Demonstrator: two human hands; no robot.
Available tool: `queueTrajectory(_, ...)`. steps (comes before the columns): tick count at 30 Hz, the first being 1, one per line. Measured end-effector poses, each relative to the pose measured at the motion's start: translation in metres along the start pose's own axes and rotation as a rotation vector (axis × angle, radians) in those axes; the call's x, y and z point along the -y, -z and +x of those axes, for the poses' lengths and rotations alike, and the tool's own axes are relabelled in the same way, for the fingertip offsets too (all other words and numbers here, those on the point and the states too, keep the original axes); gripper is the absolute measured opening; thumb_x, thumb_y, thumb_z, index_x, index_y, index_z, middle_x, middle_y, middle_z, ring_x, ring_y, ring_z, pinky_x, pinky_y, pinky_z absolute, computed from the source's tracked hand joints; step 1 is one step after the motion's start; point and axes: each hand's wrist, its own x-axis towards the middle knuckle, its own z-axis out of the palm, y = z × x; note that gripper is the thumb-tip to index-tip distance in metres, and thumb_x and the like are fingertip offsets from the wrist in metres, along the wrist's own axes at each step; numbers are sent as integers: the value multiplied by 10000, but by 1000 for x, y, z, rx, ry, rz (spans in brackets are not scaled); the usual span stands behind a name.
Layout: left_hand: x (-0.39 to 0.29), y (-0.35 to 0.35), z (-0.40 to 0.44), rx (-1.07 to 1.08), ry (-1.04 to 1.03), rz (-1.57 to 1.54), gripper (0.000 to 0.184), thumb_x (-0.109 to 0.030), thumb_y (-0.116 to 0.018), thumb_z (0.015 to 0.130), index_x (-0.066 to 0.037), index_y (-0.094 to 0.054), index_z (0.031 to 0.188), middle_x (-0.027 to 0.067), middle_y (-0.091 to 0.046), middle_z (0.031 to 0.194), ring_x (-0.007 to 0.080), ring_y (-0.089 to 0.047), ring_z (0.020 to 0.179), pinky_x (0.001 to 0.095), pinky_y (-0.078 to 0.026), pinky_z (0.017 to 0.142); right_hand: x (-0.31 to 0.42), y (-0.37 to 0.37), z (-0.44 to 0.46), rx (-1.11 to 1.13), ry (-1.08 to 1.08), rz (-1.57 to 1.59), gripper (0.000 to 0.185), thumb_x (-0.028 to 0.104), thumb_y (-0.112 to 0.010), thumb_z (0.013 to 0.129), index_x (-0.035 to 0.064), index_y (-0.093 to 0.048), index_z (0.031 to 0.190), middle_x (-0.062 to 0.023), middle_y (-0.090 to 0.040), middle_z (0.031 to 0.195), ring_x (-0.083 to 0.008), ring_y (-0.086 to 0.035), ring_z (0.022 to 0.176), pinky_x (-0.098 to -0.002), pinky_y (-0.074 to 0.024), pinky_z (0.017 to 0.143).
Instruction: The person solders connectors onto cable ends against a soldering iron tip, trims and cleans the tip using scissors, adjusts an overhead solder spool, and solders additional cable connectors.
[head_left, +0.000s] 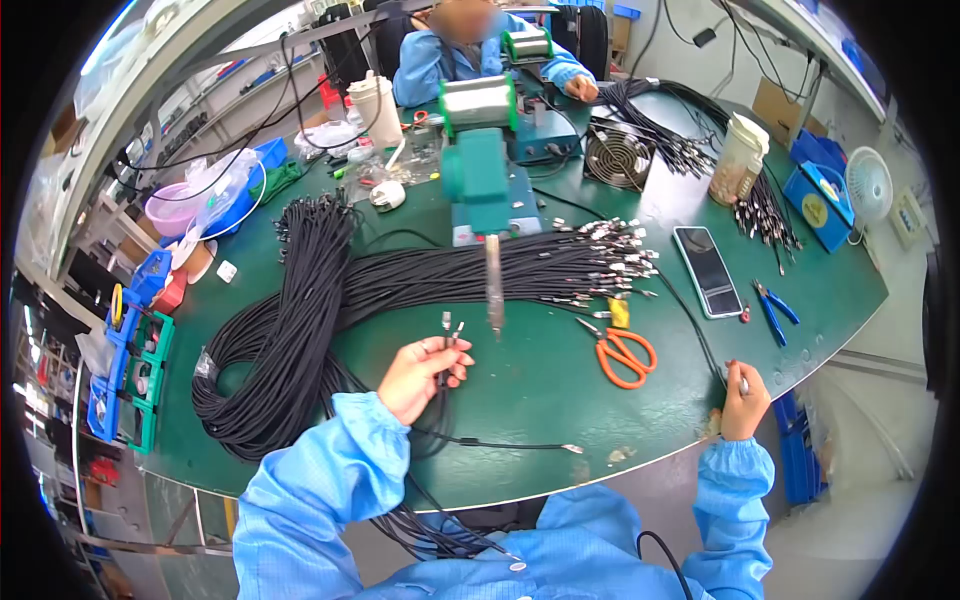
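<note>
- We saw the left hand (412, 378) over a green table (540, 400), its fingers pinching two black cable ends (446, 325) upright, just beside a metal rod (494, 290) that pointed down.
- The right hand (743, 408), at the table's right edge, had its fingers curled around a small pale-tipped piece (744, 386); a thin cable (692, 318) ran to that hand, but we could not tell whether the two were joined.
- We judged that, if the rod was hot, a small slip could burn the left fingers or scorch the cable covering.
- Loose cables (425, 530) hung over the near edge into the lap; a snagging sleeve (330, 470) could tug the pinched ends free.
- A dragged cable could also catch the orange scissors (625, 358).
- We found the big bundle (420, 278) matte, black and ropelike, bent into a fat loop, with bright metal tips fanned out at one end.
- The tabletop looked smooth and glossy, with worn patches near its rim; the sleeves were wrinkled blue cloth.
</note>
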Motion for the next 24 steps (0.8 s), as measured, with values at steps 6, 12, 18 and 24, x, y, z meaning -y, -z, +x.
queueTrajectory(6, 7, 21, 2, 5, -39, -226, 176, -30, -528, 843, 42, -536, 1003, 119, -582, 852, 115, -505, 640, 191, -404, 560, 5, -1, 3, 79, -3, -105, 115, 92, -560, 799, 1, -629, 816, -61, -635, 775, -172, -559, 659, -250, -435, 631)
queueTrajectory(12, 6, 17, -1, -7, -48, -240, 182, -32, -526, 844, 36, -525, 1013, 105, -565, 842, 99, -483, 634, 175, -376, 543, 7, 0, 5, 155, -15, -174, 154, 142, -576, 803, -1, -630, 812, -71, -628, 762, -184, -555, 661, -256, -432, 632)
queueTrajectory(18, 2, 15, -2, -6, -28, -254, 195, -37, -528, 841, 40, -520, 1020, 98, -559, 830, 97, -478, 638, 174, -371, 547, 67, -12, 52, 202, 4, -33, 146, 141, -603, 784, 4, -643, 809, -59, -590, 739, -182, -509, 605, -259, -408, 582)
queueTrajectory(24, 4, 5, 3, 16, -8, -219, 191, -34, -530, 840, 42, -521, 1015, 107, -568, 820, 96, -483, 621, 174, -375, 538, 100, -87, 46, 495, 119, -113, 137, 119, -664, 711, 32, -645, 816, -71, -600, 793, -219, -538, 639, -298, -431, 602)
